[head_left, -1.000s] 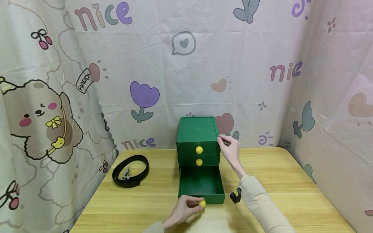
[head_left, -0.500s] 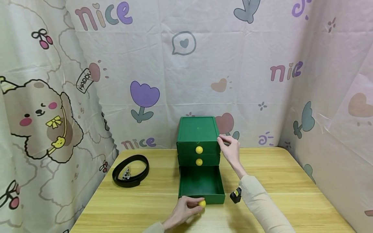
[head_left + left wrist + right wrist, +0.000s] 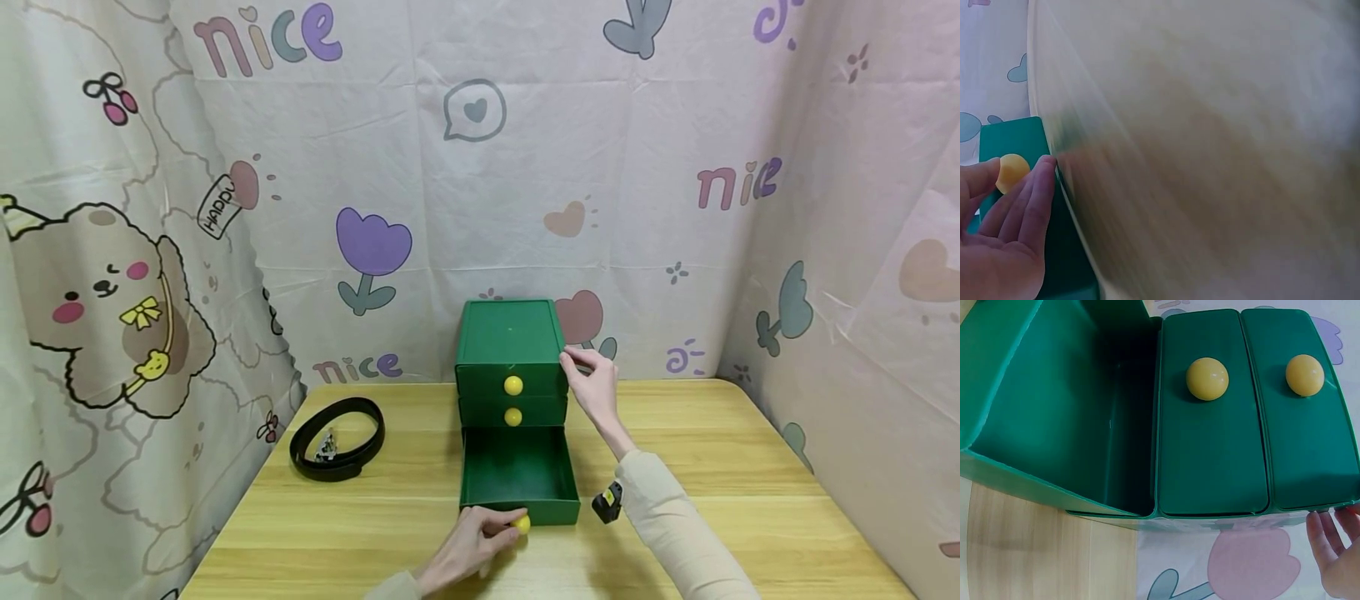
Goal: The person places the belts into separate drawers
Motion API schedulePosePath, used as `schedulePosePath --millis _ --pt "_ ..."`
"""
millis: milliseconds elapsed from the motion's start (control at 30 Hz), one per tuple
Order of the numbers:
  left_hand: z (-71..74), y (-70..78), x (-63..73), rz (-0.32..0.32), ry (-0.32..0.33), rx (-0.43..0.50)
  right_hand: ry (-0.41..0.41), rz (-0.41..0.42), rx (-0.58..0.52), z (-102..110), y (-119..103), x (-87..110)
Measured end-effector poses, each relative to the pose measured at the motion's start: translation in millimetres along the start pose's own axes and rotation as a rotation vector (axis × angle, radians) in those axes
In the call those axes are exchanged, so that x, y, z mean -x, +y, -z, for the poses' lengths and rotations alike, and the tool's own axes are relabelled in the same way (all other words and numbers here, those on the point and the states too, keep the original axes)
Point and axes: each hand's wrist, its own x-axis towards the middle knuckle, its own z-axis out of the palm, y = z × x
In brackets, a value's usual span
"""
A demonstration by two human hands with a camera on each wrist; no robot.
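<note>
A green drawer cabinet stands on the table with its bottom drawer pulled out. Nothing shows inside that drawer. My left hand is at the drawer's front, thumb and finger pinching its round yellow knob. The two drawers above are pushed in, each with a yellow knob, the middle one and the top one. At the cabinet's upper right front edge, my right hand rests its fingertips against the side.
A coiled black belt with a silver buckle lies on the left of the wooden table. A small black object with a yellow label sits by the right forearm. Printed curtains hang behind and at both sides.
</note>
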Motion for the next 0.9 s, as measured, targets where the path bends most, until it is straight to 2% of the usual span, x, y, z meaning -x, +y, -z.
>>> schedulePosePath --millis 300,433,533,667,767,900 --pt "-0.1 7.3 3.5 -0.04 0.06 -0.078 -0.003 -0.017 -0.003 0 1 -0.4" --pt "4.0 15.4 4.3 -0.036 0.1 -0.117 0.0 -0.014 -0.005 0 1 -1.2" --pt "10.2 20.3 4.4 -0.041 0.134 -0.109 -0.004 -0.009 -0.012 0 1 -1.4" --pt "25.3 21.6 3.5 -0.079 0.229 -0.109 -0.008 -0.006 -0.016 1 0 -1.5" --pt "42.8 19.3 2.1 -0.103 0.337 -0.181 -0.008 -0.005 -0.018 1 0 -1.5" --pt "72.5 12.0 0.7 -0.071 0.47 -0.339 -0.006 -0.006 -0.017 1 1 -1.4"
